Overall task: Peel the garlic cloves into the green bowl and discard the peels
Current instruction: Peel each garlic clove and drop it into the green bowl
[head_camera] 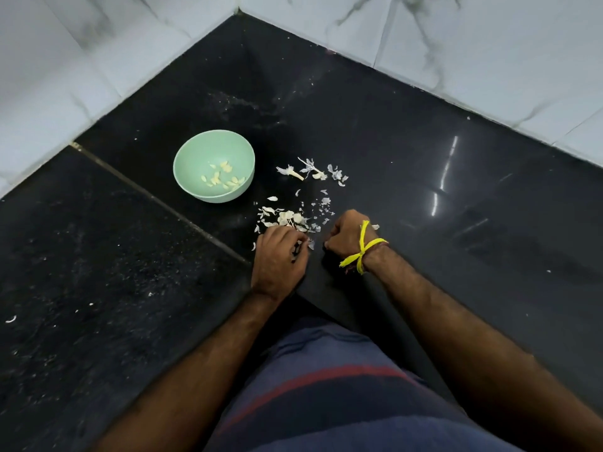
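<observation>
Green bowl (pixel 213 166) with peeled cloves (pixel 222 182) sits beyond the left hand (pixel 280 252), which pinches a peel scrap while the right hand (pixel 346 234) is curled; gathering peels (pixel 287 218) seems next.

The bowl (pixel 213 166) sits ahead and left of the left hand (pixel 280 252); peels (pixel 290 218) lie just before both hands (stalks (pixel 301 172) farther ahead).
</observation>
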Demonstrator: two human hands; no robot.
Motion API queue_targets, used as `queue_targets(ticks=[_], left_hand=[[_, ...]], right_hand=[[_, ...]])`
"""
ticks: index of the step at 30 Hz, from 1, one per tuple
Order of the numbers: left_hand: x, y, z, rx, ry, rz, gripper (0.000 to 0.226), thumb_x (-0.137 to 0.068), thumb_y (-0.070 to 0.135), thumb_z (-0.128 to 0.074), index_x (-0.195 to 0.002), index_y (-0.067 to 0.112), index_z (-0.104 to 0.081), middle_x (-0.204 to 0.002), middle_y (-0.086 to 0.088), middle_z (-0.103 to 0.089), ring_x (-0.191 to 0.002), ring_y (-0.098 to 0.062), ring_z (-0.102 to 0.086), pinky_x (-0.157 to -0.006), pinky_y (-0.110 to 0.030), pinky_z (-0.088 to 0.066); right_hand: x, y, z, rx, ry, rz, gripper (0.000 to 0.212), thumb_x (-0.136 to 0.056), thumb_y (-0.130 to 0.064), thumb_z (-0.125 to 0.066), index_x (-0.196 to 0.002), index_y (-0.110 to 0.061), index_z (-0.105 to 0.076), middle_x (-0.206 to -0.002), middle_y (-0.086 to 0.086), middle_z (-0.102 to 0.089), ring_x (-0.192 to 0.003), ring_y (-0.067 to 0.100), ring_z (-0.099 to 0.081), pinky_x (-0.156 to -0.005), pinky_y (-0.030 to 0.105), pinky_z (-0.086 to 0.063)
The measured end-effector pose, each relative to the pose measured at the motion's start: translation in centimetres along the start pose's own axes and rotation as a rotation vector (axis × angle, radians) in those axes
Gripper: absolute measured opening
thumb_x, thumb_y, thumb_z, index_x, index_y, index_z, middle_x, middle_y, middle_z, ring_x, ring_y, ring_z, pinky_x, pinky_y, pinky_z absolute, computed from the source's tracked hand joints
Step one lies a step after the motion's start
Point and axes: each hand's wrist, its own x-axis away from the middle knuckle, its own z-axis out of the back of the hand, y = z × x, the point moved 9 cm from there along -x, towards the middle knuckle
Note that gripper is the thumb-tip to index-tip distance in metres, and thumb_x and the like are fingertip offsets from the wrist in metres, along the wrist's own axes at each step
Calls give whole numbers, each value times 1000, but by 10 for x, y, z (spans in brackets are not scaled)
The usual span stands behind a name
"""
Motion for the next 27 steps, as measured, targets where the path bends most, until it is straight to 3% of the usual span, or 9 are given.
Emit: queue_targets(ticks=[7, 17, 22, 25, 27], left_hand=[[2, 0, 0, -67, 4, 23, 10, -89, 23, -67, -90, 14, -70, -94, 0, -68, -92, -26, -61, -80, -41, -45], [4, 8, 1, -127, -7, 0, 20, -92, 30, -61, -96, 14, -72, -98, 0, -70, -96, -25, -61, -83, -41, -43], [5, 9, 0, -111, -53, 94, 40, -90, 26, -62, -129, 16, -64, -120, -2, -68, -108, -19, -54, -94, -34, -34], [7, 19, 1, -110, -73, 75, 40, -89, 23, -64, -128, 14, -63, -120, -5, -68, -108, -18, -51, -93, -33, -33], [9, 25, 2, -101, -59, 41, 37, -92, 27, -60, -126, 14, -65, -118, -5, -69, -107, -17, -53, -92, -36, -38]], right_hand=[[-2, 0, -9, 44, -22, 29, 21, -73, -13, -65, -92, -6, -72, -98, 17, -70, -88, 37, -67, -73, 35, -57], [26, -15, -6, 171, 28, 163, 30, -86, -18, -64, -110, -2, -55, -118, 21, -58, -111, 44, -56, -88, 43, -48], [31, -25, -12, 282, 82, 242, 29, -90, -22, -59, -115, -7, -57, -119, 16, -59, -113, 37, -58, -89, 44, -49], [30, -29, -13, 286, 82, 260, 25, -93, -20, -53, -115, -8, -59, -119, 15, -59, -113, 38, -58, -90, 44, -49], [16, -19, -8, 167, 40, 201, 19, -88, -22, -60, -102, -8, -61, -114, 18, -62, -107, 38, -61, -88, 41, -51]])
